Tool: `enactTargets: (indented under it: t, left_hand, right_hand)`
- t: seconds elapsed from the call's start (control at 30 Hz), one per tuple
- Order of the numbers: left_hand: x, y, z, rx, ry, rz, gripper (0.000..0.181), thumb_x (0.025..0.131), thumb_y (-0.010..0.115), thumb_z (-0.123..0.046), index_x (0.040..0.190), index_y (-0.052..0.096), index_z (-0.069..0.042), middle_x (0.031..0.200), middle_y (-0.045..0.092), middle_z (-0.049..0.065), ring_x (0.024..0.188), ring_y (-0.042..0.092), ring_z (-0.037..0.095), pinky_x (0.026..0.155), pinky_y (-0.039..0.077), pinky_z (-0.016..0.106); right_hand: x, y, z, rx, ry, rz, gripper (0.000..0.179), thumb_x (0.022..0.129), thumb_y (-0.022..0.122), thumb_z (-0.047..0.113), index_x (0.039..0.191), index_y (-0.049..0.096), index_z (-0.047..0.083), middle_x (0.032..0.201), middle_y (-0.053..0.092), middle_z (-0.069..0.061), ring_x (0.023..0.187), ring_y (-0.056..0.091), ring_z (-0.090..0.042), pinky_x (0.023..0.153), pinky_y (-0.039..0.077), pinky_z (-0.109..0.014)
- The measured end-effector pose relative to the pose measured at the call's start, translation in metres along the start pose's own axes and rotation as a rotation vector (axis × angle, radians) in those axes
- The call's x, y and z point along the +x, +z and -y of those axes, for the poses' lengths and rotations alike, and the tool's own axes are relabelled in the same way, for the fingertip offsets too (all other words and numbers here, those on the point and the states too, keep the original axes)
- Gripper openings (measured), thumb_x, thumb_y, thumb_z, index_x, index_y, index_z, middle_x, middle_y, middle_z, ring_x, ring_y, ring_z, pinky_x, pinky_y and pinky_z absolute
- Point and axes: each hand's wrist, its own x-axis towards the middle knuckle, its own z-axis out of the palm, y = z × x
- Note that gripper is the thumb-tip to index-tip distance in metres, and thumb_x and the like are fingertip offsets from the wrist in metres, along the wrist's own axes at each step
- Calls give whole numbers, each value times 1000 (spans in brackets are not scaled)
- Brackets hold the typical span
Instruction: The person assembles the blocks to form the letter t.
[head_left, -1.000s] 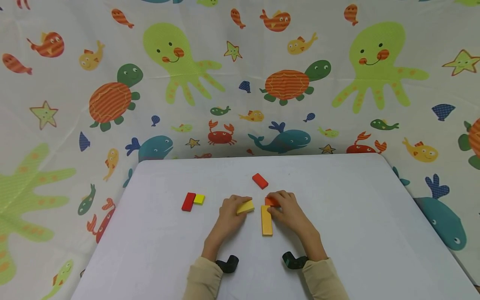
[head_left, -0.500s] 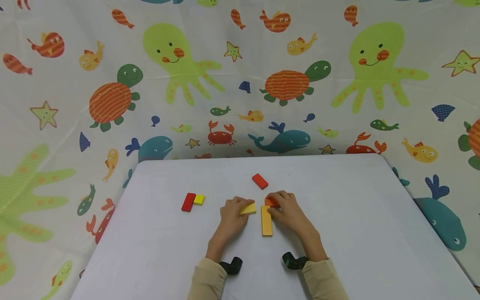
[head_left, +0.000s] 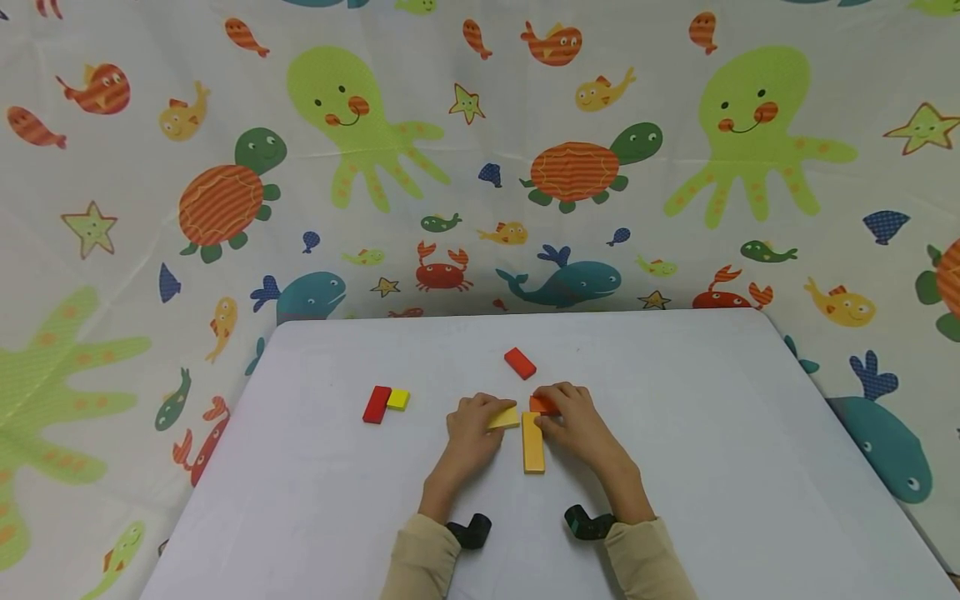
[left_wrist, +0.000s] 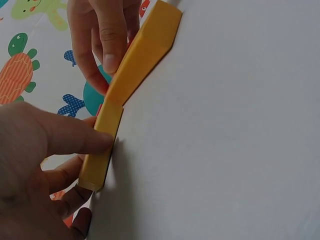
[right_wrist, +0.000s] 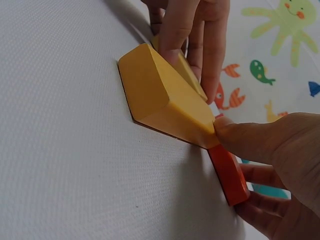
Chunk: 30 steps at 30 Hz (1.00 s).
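My left hand (head_left: 472, 435) pinches a light yellow block (head_left: 505, 418) between thumb and fingers, its inner end close to the long block. In the left wrist view the thumb lies over the near side of that yellow block (left_wrist: 95, 172). My right hand (head_left: 581, 423) holds an orange-red block (head_left: 541, 405), partly hidden under its fingers. A longer golden-yellow block (head_left: 533, 446) lies lengthwise toward me, its far end meeting the orange-red block. In the right wrist view the right thumb touches the golden block (right_wrist: 165, 95) by its junction with the orange-red block (right_wrist: 230, 175).
On the white table (head_left: 315, 500), a red block (head_left: 521, 362) lies beyond the hands. Farther left, a dark red block (head_left: 377, 404) touches a small yellow block (head_left: 398, 400). A curtain (head_left: 480, 100) printed with sea animals hangs behind the table.
My left hand has slid to the right with the light yellow block, bringing it nearer the golden block. The right hand and the other blocks have stayed put.
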Motion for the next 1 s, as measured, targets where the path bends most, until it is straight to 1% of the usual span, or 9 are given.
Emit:
enactTargets:
  t: [0.23, 0.43, 0.6, 0.77, 0.87, 1.0]
  left_hand:
    - [0, 0, -3, 8, 9, 4, 40, 96, 68, -6, 133, 72, -19, 127, 66, 8, 118, 52, 29, 92, 38, 50]
    - [0, 1, -5, 5, 20, 1, 39, 95, 68, -5, 132, 72, -18, 124, 67, 9, 116, 52, 29, 91, 38, 51]
    - [2, 5, -6, -14, 33, 13, 39, 95, 67, -2, 131, 73, -16, 124, 67, 10, 117, 50, 29, 94, 39, 49]
    - [1, 7, -6, -47, 26, 33, 38, 97, 67, -4, 133, 73, -17, 125, 65, 10, 119, 49, 28, 99, 40, 49]
    - [1, 6, -8, -40, 22, 34, 38, 98, 68, -7, 133, 72, -19, 126, 65, 9, 119, 48, 28, 100, 40, 49]
    - [0, 5, -11, -8, 28, 29, 37, 98, 69, -9, 132, 73, -21, 124, 65, 8, 119, 48, 28, 98, 40, 49]
  right_hand:
    - [-1, -1, 1, -2, -18, -6, 43, 96, 76, 20, 137, 64, 14, 140, 60, -14, 136, 47, -38, 111, 50, -55]
    - [0, -1, 1, -6, -5, 0, 44, 96, 76, 20, 137, 64, 14, 141, 60, -14, 137, 46, -37, 111, 50, -54]
    - [0, -1, 1, -4, 6, 4, 44, 96, 76, 20, 138, 64, 15, 142, 60, -13, 137, 46, -37, 110, 51, -53]
    - [0, 0, 1, -5, 3, 0, 44, 95, 77, 21, 137, 64, 15, 141, 60, -13, 136, 47, -37, 109, 52, -54]
    - [-1, 0, 1, -10, 1, -2, 44, 95, 76, 21, 137, 64, 15, 141, 60, -14, 137, 46, -38, 110, 51, -55]
    - [-1, -1, 1, -13, -4, -2, 44, 96, 76, 21, 137, 64, 14, 141, 60, -14, 137, 46, -38, 110, 51, -55]
